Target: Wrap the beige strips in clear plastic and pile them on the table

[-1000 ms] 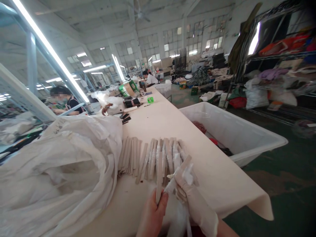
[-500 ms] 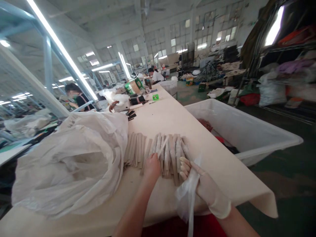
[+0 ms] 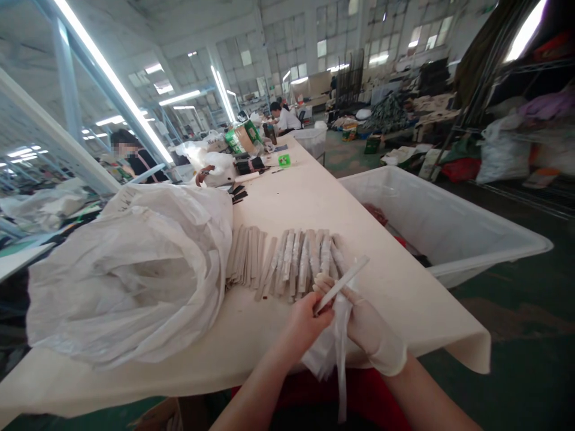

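My left hand, bare, pinches the lower end of a pale flat strip that slants up to the right. Against it is my right hand, in a white glove, its fingers closed on clear plastic film that hangs down past the table's front edge. The two hands meet just in front of a row of grey-beige strips, some with shiny plastic on them. Further left lies a second group of plain strips.
A large white sack covers the table's left side. Beyond the right edge of the table stands a white tub. Bags, a green tray and dark pieces lie further back. Two people are in the background.
My left hand has moved right and toward me, from over the row of strips to my right hand, with a strip in it. The view has tilted down a little.
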A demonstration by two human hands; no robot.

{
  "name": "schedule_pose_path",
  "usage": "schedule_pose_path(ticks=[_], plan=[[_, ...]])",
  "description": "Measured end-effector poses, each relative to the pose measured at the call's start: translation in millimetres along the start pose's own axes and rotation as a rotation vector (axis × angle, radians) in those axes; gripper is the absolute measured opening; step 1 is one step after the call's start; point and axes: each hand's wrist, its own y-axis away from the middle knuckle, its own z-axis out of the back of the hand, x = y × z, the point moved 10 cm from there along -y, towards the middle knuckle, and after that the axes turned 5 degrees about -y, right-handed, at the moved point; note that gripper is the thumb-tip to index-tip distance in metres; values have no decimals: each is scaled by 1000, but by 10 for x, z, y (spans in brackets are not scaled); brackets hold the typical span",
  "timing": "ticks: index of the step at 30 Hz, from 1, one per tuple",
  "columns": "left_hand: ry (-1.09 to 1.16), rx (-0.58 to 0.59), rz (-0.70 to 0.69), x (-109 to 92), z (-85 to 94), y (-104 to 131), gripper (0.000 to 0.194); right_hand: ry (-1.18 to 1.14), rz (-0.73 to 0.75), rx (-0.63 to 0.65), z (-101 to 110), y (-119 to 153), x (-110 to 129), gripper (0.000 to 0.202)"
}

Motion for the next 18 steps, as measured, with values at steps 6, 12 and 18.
schedule_pose_path(ticks=[6, 12, 18], plan=[[52, -77, 48, 85, 178, 71, 17, -35, -58, 11, -68, -26, -70, 19], [-80, -55, -4, 8, 71, 105, 15, -88, -36, 7, -50, -101, -180, 27], [59, -67, 49, 139, 62, 23, 21, -64, -112, -43, -62, 18, -227, 25]])
